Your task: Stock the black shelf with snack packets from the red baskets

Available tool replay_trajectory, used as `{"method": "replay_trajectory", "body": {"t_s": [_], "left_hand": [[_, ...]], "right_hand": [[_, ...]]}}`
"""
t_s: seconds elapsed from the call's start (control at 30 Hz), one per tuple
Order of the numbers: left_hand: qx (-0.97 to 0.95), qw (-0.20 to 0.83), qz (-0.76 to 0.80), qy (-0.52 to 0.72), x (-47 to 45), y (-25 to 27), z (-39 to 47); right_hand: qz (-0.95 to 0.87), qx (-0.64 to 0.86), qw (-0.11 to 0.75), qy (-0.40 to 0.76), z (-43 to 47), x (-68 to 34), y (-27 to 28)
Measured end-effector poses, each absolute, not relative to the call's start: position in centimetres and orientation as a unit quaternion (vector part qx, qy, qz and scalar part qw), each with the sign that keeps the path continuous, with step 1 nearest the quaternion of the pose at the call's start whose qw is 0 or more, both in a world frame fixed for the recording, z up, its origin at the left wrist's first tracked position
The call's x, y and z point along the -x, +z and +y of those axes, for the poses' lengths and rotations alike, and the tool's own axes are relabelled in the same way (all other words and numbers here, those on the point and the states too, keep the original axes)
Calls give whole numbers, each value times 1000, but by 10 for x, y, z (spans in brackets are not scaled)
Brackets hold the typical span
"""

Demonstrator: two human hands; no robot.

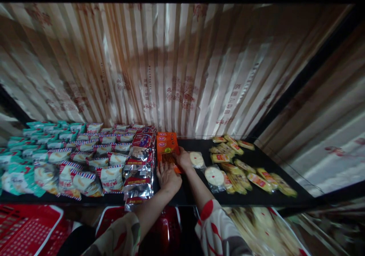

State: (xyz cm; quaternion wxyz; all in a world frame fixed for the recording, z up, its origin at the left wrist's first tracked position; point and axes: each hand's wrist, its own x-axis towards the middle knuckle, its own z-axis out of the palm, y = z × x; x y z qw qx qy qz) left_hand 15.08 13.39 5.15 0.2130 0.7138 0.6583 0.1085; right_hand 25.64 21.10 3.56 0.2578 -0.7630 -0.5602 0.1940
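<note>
An orange snack packet (167,143) with brown sticks pictured on its front lies on the black shelf, with more orange edges showing at its side. My left hand (169,178) rests on the near end of the packet, fingers stretched out and slightly apart. At the packet's right edge is my right hand (183,160), its fingers curled over that edge; part of its grip is hidden. Immediately left of the packet stands an overlapping row of dark red and silver snack bags (140,161). Round white cakes in clear wrap (214,176) lie right of my right arm.
Rows of white bags with striped tops (112,178) and teal bags (23,178) fill the shelf's left. Yellow-wrapped snacks (236,178) lie scattered at the right. A pleated printed curtain (182,70) hangs behind. Red baskets (25,225) sit below the shelf's black front edge.
</note>
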Motion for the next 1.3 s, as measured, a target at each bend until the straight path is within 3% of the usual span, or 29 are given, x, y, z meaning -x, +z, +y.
{"method": "replay_trajectory", "body": {"t_s": [0.83,1.03,1.3], "left_hand": [[-700,244,663,102,-151,40,146],[-719,254,629,152,-149,49,123],[-731,311,556,245,-110,30,42]], "right_hand": [[-542,817,152,121,203,-241,31],[-588,768,245,62,189,-233,29],[-574,695,424,93,102,-212,12]]}}
